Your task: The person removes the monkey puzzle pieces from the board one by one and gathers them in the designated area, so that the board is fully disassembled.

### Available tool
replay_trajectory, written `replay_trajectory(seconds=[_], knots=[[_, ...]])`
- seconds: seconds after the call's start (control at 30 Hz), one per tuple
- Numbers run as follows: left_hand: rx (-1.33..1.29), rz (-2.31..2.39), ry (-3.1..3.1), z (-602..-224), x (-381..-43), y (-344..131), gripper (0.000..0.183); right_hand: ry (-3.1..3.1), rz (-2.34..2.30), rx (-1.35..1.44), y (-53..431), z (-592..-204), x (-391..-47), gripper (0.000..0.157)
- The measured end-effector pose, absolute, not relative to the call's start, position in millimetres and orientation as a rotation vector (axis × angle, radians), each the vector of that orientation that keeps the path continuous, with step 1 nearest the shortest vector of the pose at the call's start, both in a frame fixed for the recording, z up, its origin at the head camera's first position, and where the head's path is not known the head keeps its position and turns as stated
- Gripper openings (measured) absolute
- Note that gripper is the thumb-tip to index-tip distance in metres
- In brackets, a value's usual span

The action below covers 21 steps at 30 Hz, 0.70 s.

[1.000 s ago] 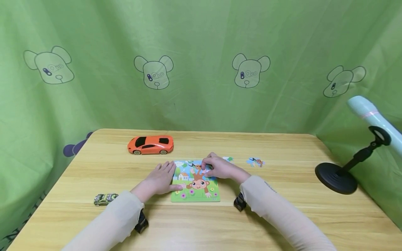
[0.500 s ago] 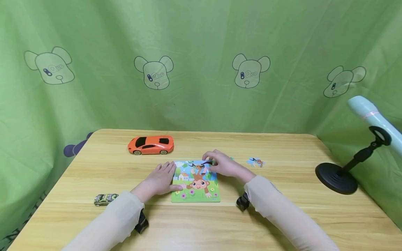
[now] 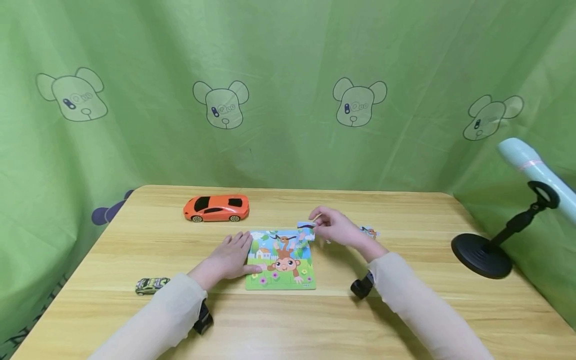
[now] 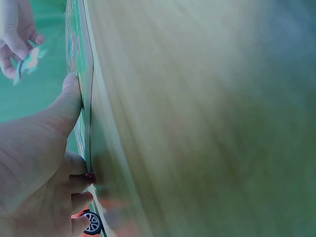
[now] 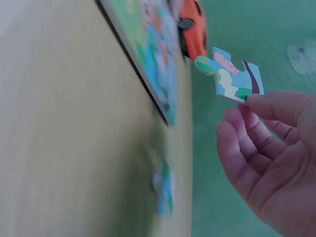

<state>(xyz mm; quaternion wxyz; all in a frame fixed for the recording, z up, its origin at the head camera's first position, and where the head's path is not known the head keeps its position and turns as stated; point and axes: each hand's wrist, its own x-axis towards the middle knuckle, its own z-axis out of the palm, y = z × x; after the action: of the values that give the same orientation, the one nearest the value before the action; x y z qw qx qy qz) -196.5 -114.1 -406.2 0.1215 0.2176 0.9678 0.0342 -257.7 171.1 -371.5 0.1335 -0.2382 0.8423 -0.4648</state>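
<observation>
A puzzle board (image 3: pixel 279 280) with a monkey picture lies flat on the table. On its left edge rests my left hand (image 3: pixel 230 256), thumb over the picture and fingers spread; in the left wrist view the thumb (image 4: pixel 69 101) presses at the edge. My right hand (image 3: pixel 335 227) pinches a puzzle piece (image 3: pixel 306 230) between thumb and fingertips, near the board's top right corner. The right wrist view shows this puzzle piece (image 5: pixel 232 76) raised off the table, blue with a branch and green leaf. A loose puzzle piece (image 3: pixel 371 231) lies beyond my right wrist, partly hidden.
An orange toy car (image 3: pixel 216 208) stands behind the board to the left. A small camouflage toy car (image 3: pixel 151 286) is beside my left forearm. At the right, a microphone (image 3: pixel 535 165) sits in a black stand (image 3: pixel 482 255). Green curtain (image 3: pixel 288 150) surrounds the wooden table (image 3: pixel 252 330).
My right hand has moved right and away from the board's upper part, carrying the puzzle piece off the corner. My left hand has stayed on the board's left edge.
</observation>
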Motion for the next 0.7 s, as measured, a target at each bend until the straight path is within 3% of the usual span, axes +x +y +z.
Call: replay_trajectory(seconds=[0.2,0.7], knots=[[0.633,0.101,2.823,-405.4,-196.0,-114.3,0.089,2.451,-1.467,-0.560,206.1,-360.8,-257.6,0.022],[0.643,0.095,2.826,-406.5,-194.9,-115.9,0.089,2.640,-1.516,-0.331,311.6,-356.4,-253.9,0.027]])
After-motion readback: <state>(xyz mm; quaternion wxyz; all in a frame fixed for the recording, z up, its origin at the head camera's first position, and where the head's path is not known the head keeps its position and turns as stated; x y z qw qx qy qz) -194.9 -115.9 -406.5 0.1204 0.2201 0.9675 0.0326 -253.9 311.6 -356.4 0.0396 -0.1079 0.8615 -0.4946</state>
